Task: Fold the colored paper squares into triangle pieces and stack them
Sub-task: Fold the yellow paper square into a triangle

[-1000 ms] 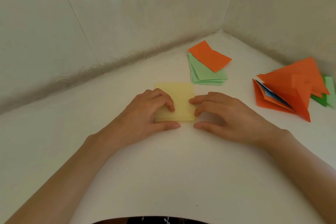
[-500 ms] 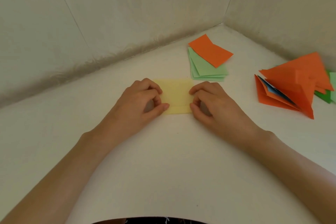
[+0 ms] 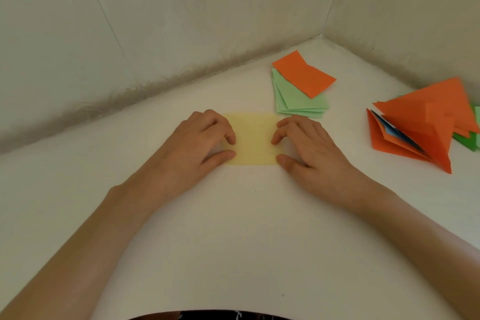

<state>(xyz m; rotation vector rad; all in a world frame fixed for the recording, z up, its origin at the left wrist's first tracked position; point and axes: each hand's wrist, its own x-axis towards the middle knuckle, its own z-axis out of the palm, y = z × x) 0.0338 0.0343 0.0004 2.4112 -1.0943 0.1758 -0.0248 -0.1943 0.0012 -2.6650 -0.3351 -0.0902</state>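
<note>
Head-cam view, looking down. Two bare forearms reach in from the near edge over a plain white table top [image 3: 233, 241]. 2 hands, both palm-down, frame 1 pale yellow paper sheet [image 3: 253, 138], which lies flat at centre just beyond the wrists.

The left hand [image 3: 200, 143] has its fingers bent, tips pressing the sheet's left end and thumb on the near-left corner. The right hand [image 3: 309, 145] mirrors it on the right end, thumb at the near-right corner. Both ends are covered, so can't tell if any finger is tucked under an edge. Prob. reason for the hold: pinning the sheet square so a crease runs straight. Looks like an early fold, no triangle yet.

Farther back & right, apart from the hands, sits a fanned pile of light green paper squares [image 3: 298, 104], at least 4 edges showing. On top lies 1 bright orange paper sheet [image 3: 304, 76], creased across its middle. Prob. the supply, within right-hand reach.

Far right, a stack of folded orange paper triangle pieces [image 3: 420, 122] gapes open. Several layers, exact no. unclear. 1 blue piece [image 3: 392, 134] peeks btw them, w/ green pieces [image 3: 467, 141] partly under it at the frame edge. Likely the finished pile, parked clear of the work spot.

Behind everything, 2 beige walls [image 3: 181, 21] meet in a corner.
</note>
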